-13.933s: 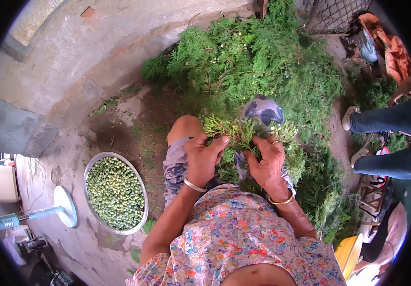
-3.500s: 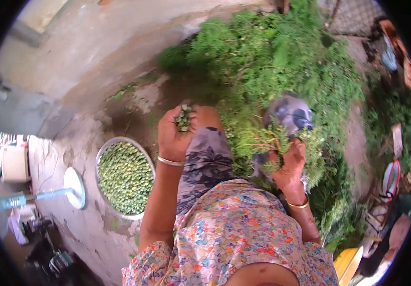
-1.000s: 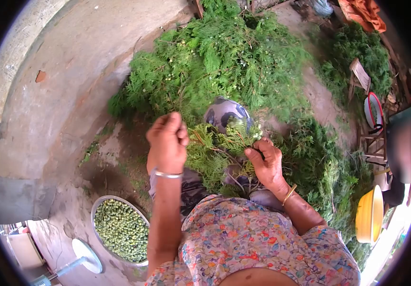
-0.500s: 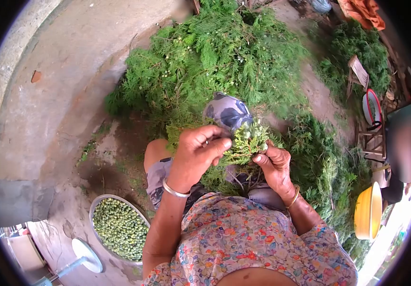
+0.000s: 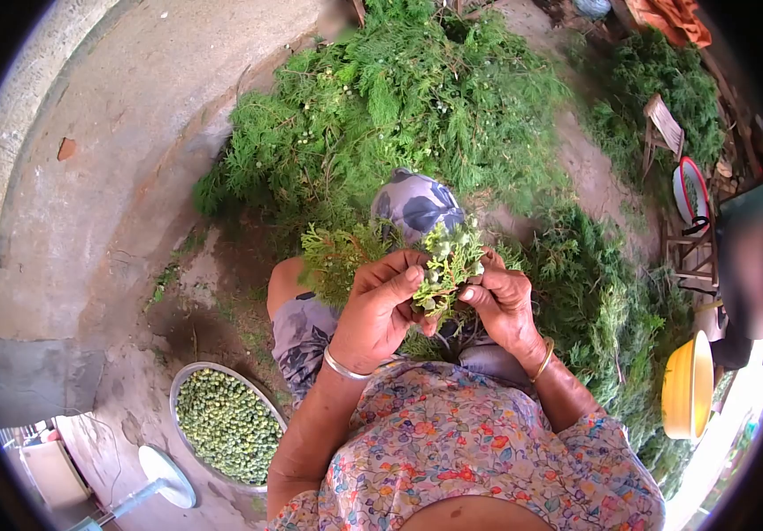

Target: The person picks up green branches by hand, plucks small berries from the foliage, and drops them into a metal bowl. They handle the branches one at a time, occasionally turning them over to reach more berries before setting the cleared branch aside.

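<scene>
A leafy conifer sprig [image 5: 449, 265] with pale green cones is held up over my lap. My left hand [image 5: 380, 305], wearing a silver bangle, closes its thumb and fingers on the sprig's left side. On the opposite side, my right hand [image 5: 504, 305], with a gold-coloured bangle, pinches the sprig between thumb and fingers. The fingertips behind the foliage are partly hidden. More cut greenery [image 5: 337, 257] lies by my left knee. To the lower left, a wide metal basin [image 5: 174, 389] holds a heap of small green cones [image 5: 227, 425].
A large pile of conifer branches [image 5: 417, 88] spreads ahead, with more branches [image 5: 594, 301] along my right. A yellow basin [image 5: 688, 389], a small wooden chair [image 5: 665, 124] and a red-rimmed basin [image 5: 690, 190] stand farther right. A white round-topped stool [image 5: 169, 476] is at lower left.
My left hand has moved right and down, closing onto the sprig. The sprig has shifted slightly left and turned more upright. My right hand has moved slightly left.
</scene>
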`<action>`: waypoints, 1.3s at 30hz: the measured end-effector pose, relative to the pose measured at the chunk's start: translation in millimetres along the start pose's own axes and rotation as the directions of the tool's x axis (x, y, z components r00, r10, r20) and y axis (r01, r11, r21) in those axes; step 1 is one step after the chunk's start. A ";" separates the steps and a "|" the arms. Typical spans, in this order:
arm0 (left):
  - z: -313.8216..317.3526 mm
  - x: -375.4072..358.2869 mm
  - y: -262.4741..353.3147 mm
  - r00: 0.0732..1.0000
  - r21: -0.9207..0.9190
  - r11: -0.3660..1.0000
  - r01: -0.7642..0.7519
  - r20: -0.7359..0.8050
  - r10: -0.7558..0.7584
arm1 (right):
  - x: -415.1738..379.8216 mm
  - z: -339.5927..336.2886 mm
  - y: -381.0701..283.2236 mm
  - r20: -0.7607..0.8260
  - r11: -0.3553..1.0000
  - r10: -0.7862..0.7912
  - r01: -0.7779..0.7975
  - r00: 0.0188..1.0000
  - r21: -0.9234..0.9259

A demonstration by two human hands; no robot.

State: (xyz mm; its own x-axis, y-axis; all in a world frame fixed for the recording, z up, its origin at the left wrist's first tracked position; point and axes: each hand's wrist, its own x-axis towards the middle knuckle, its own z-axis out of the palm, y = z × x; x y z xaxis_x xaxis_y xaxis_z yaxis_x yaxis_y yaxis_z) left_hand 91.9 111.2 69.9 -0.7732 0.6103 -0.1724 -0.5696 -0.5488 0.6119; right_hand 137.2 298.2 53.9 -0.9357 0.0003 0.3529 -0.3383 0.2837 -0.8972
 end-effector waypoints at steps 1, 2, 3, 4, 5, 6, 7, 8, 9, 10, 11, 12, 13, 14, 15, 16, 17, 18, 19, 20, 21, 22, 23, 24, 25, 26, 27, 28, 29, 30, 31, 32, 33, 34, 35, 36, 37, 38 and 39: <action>-1.0 0.1 -0.7 0.999 -0.038 0.999 -0.001 0.037 0.002 | -0.5 0.5 1.6 0.000 1.000 0.000 0.000 1.000 0.000; 1.1 -0.2 0.2 0.999 -0.038 0.999 -0.001 0.037 0.002 | -1.1 1.2 4.2 0.007 1.000 0.008 -0.008 1.000 -0.029; 5.3 -0.8 2.4 1.000 0.004 1.000 0.028 0.000 -0.028 | -1.4 1.6 6.3 0.015 0.998 0.017 -0.016 1.000 -0.059; 8.5 -1.5 4.4 0.998 0.044 0.997 0.057 -0.038 -0.055 | -1.3 1.5 7.5 0.014 0.998 0.016 -0.015 1.000 -0.060; 10.5 -3.0 6.2 0.998 0.044 0.997 0.056 -0.037 -0.054 | -0.9 0.6 8.5 0.034 0.996 0.009 -0.006 0.999 -0.086; 11.8 -5.1 8.3 0.990 0.049 0.995 0.089 -0.111 -0.083 | -0.5 0.1 9.5 0.053 0.994 0.002 0.004 0.999 -0.112; 11.9 -6.6 9.7 0.977 0.051 0.991 0.122 -0.184 -0.110 | 0.0 0.5 10.8 0.054 0.994 0.002 0.005 0.999 -0.112; 10.1 -6.7 10.0 0.977 0.051 0.991 0.121 -0.185 -0.109 | 0.3 1.0 12.1 0.062 0.990 -0.021 0.029 0.998 -0.135; 7.0 -6.2 9.4 0.969 0.022 0.995 0.094 -0.233 -0.087 | 0.3 1.5 12.5 0.072 0.986 -0.043 0.054 0.996 -0.157; 4.1 -5.9 8.1 0.958 -0.007 0.998 0.066 -0.281 -0.065 | 1.1 2.1 9.5 0.074 0.986 -0.044 0.055 0.996 -0.156; 1.6 -5.9 5.8 0.957 -0.008 0.998 0.063 -0.282 -0.063 | 2.9 3.1 4.1 0.081 0.977 -0.055 0.070 0.995 -0.201; -1.0 -6.1 2.9 0.946 0.040 0.999 0.014 -0.324 0.000 | 4.3 5.2 0.8 0.089 0.966 -0.065 0.085 0.994 -0.245; -2.0 -6.6 1.1 0.930 0.089 0.995 -0.032 -0.363 0.063 | 4.8 8.6 0.5 0.092 0.966 -0.065 0.086 0.994 -0.244; -1.7 -6.6 0.8 0.929 0.088 0.996 -0.034 -0.364 0.064 | 4.9 12.3 0.8 0.078 0.959 -0.089 0.107 0.993 -0.261; -1.4 -5.8 0.9 0.901 0.106 0.993 -0.049 -0.424 0.089 | 4.9 14.4 1.3 0.065 0.952 -0.114 0.128 0.991 -0.277; -1.3 -4.9 1.6 0.870 0.124 0.990 -0.062 -0.480 0.115 | 4.5 15.1 1.8 0.066 0.952 -0.115 0.129 0.991 -0.277; -4.2 -4.6 6.1 0.869 0.123 0.990 -0.065 -0.481 0.117 | 4.5 15.7 2.1 0.055 0.954 -0.132 0.142 0.990 -0.265; -11.4 -5.5 15.4 0.839 0.088 0.982 -0.166 -0.510 0.188 | 5.1 16.1 2.1 0.043 0.954 -0.150 0.156 0.988 -0.255; -20.8 -9.0 26.0 0.802 0.057 0.962 -0.266 -0.541 0.253 | 4.6 14.5 1.8 0.044 0.954 -0.151 0.157 0.988 -0.255; -38.2 -17.6 41.0 0.804 0.049 0.940 -0.338 -0.504 0.315 | 2.5 11.0 1.5 0.002 0.968 -0.088 0.086 0.996 -0.238; -57.4 -28.8 59.1 0.800 0.037 0.912 -0.409 -0.467 0.377 | 0.6 7.8 0.9 -0.037 0.976 -0.023 0.014 0.999 -0.217; -68.2 -45.9 73.7 0.775 0.014 0.900 -0.436 -0.503 0.383 | -0.4 6.3 -0.6 -0.044 0.970 -0.040 0.028 0.998 -0.243; -75.2 -66.7 84.6 0.749 -0.008 0.887 -0.463 -0.539 0.386 | -0.5 6.5 -3.6 -0.042 0.970 -0.038 0.027 0.998 -0.242; -79.3 -85.3 91.4 0.647 0.104 0.866 -0.490 -0.622 0.441 | -0.2 6.5 -7.0 -0.037 0.971 -0.036 0.026 0.999 -0.236; -84.6 -104.3 95.3 0.533 0.217 0.839 -0.499 -0.686 0.494 | 0.4 7.2 -8.8 -0.032 0.973 -0.033 0.025 0.999 -0.230; -93.5 -123.7 96.3 0.430 0.352 0.821 -0.450 -0.720 0.545 | 0.8 8.1 -9.6 -0.032 0.973 -0.032 0.024 0.999 -0.228; -105.4 -145.7 95.9 0.324 0.476 0.792 -0.381 -0.734 0.597 | 1.1 9.6 -10.0 -0.051 0.973 -0.036 0.024 0.998 -0.232; -126.0 -172.4 92.0 0.249 0.548 0.772 -0.321 -0.738 0.627 | 1.1 10.6 -9.8 -0.069 0.972 -0.040 0.023 0.997 -0.235; -153.6 -203.0 85.5 0.174 0.612 0.749 -0.254 -0.733 0.657 | 0.1 11.5 -8.8 -0.066 0.972 -0.038 0.022 0.997 -0.232; -185.9 -239.5 79.5 0.135 0.627 0.756 -0.187 -0.746 0.652 | -2.1 12.2 -7.1 -0.080 0.976 -0.025 0.007 0.996 -0.218; -216.8 -276.5 70.7 0.093 0.637 0.761 -0.121 -0.756 0.648 | -3.5 12.4 -5.1 -0.092 0.979 -0.014 -0.005 0.996 -0.204; -243.3 -316.7 55.2 0.081 0.754 0.654 0.069 -0.657 0.749 | -4.6 12.3 -2.7 -0.086 0.980 -0.017 0.000 0.996 -0.200; -256.8 -340.6 44.8 0.095 0.823 0.507 0.258 -0.544 0.834 | -5.6 11.8 -0.1 -0.084 0.981 -0.034 0.018 0.996 -0.192; -229.5 -337.6 50.0 -0.026 0.675 0.666 0.318 -0.696 0.718 | -5.7 12.1 1.2 -0.082 0.982 -0.051 0.035 0.995 -0.183; -199.4 -333.1 54.7 -0.156 0.495 0.796 0.348 -0.807 0.570 | -4.9 13.7 1.2 -0.079 0.983 -0.055 0.040 0.995 -0.179; -195.0 -338.0 50.5 -0.204 0.501 0.794 0.345 -0.785 0.584 | -4.3 15.5 0.8 -0.094 0.981 -0.083 0.065 0.992 -0.180; -221.9 -364.0 43.6 -0.205 0.503 0.793 0.344 -0.784 0.586 | -4.0 16.6 0.6 -0.112 0.979 -0.110 0.089 0.988 -0.184; -272.1 -402.1 35.7 -0.275 0.497 0.734 0.462 -0.707 0.652 | -3.8 15.6 0.1 -0.115 0.979 -0.111 0.089 0.987 -0.183; -299.7 -421.1 32.7 -0.329 0.471 0.671 0.573 -0.617 0.715 | -3.2 13.5 -0.8 -0.073 0.958 -0.174 0.151 0.982 -0.245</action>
State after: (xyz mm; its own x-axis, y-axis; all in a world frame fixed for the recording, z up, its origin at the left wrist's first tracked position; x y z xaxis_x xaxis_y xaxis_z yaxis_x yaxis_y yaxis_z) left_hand 315.3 -334.9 -68.9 -0.3252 -0.9455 0.0173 -0.6937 0.2509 0.6752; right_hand 139.1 285.0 50.0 -0.8528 0.0215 0.5219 -0.4406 0.5071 -0.7408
